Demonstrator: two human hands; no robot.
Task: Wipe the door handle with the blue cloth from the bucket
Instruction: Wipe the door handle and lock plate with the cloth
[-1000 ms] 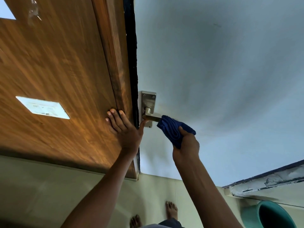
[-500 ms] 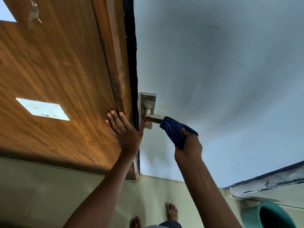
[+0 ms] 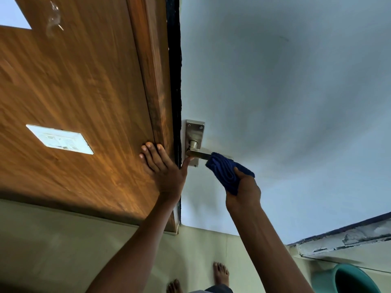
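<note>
A metal door handle (image 3: 195, 153) with a silver backplate sits on the pale grey door (image 3: 285, 102), close to the door's left edge. My right hand (image 3: 244, 190) grips a folded blue cloth (image 3: 226, 172) and presses it around the outer end of the lever. The lever's inner part stays bare. My left hand (image 3: 164, 170) lies flat with fingers spread on the wooden panel (image 3: 84, 102), its thumb reaching across to the handle's base.
A white switch plate (image 3: 60, 139) is set in the wooden panel to the left. A green bucket (image 3: 351, 279) stands on the floor at the lower right, beside a chipped ledge (image 3: 342, 240). My bare feet (image 3: 220, 273) are on the pale tiles below.
My right hand has slid the blue cloth slightly outward along the lever, away from the backplate. My left hand has stayed on the wooden panel.
</note>
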